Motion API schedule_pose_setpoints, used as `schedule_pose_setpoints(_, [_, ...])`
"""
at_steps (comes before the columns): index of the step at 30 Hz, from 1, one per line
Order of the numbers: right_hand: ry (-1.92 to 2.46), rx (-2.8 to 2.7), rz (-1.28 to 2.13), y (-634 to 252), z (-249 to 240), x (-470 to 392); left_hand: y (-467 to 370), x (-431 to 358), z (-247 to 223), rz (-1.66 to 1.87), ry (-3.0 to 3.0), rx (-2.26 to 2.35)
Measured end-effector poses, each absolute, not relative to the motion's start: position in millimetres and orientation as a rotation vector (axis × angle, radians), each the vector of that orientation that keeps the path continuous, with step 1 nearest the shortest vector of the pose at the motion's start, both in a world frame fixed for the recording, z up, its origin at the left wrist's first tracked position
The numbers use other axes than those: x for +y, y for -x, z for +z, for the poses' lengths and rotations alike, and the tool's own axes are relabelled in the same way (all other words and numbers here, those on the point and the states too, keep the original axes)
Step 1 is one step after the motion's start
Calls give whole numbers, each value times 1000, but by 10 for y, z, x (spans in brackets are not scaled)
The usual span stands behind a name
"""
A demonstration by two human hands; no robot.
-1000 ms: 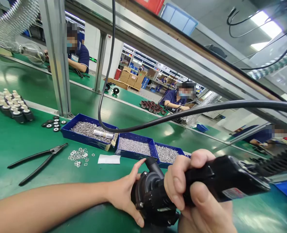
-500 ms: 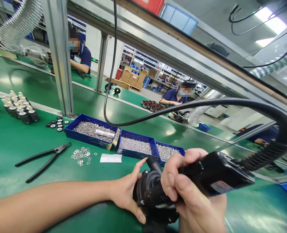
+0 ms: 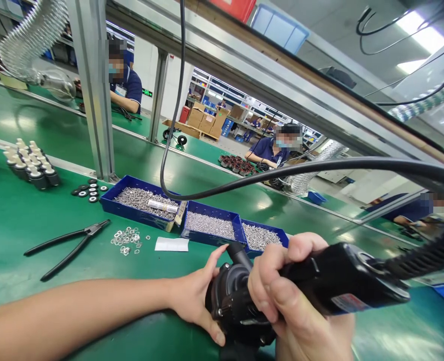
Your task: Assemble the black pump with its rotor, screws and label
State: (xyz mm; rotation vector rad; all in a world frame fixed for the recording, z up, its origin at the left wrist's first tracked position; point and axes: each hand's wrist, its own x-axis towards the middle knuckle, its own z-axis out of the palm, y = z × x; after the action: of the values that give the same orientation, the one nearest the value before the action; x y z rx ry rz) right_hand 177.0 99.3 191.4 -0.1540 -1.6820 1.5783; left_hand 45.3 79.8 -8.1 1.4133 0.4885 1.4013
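Note:
A round black housing [image 3: 231, 296] with a short pipe stub stands on the green bench, and my left hand [image 3: 197, 298] is wrapped round its left side, thumb in front and fingers behind. My right hand [image 3: 297, 301] grips a black corded power tool [image 3: 342, 276] by its body. The tool slants down to the left, its front end over the housing; its tip is hidden behind the fingers and housing. Behind the hands stand blue bins with small metal screws [image 3: 261, 236], tiny metal parts [image 3: 210, 225] and longer screws [image 3: 135, 200].
Black pliers [image 3: 75, 245], loose metal rings [image 3: 126, 238] and a white paper slip [image 3: 171, 244] lie left of the housing. Black-and-white parts [image 3: 32, 165] stand farther left. A metal post [image 3: 92, 90] and the hanging cable [image 3: 244, 178] are beyond. People sit across the bench.
The power tool's rear end and its cord have swung slightly to the right, with my right hand shifting a little. My left hand and the housing look unmoved.

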Motion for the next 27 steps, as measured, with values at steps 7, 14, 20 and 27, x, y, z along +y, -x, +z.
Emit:
schedule_pose_setpoints(7, [121, -1679, 1622, -1772, 1926, 974, -458, 786, -80, 1387, -1416, 500])
schedule_pose_setpoints(14, [141, -1673, 1609, -1772, 1925, 977, -448, 790, -46, 1395, -1416, 475])
schedule_pose_setpoints(20, [68, -1674, 1651, -1761, 1921, 940, -413, 766, -28, 1371, -1487, 537])
schedule_pose_setpoints(27, [-35, -1601, 1726, -1805, 1924, 1059, -330, 760, 40, 1320, -1470, 603])
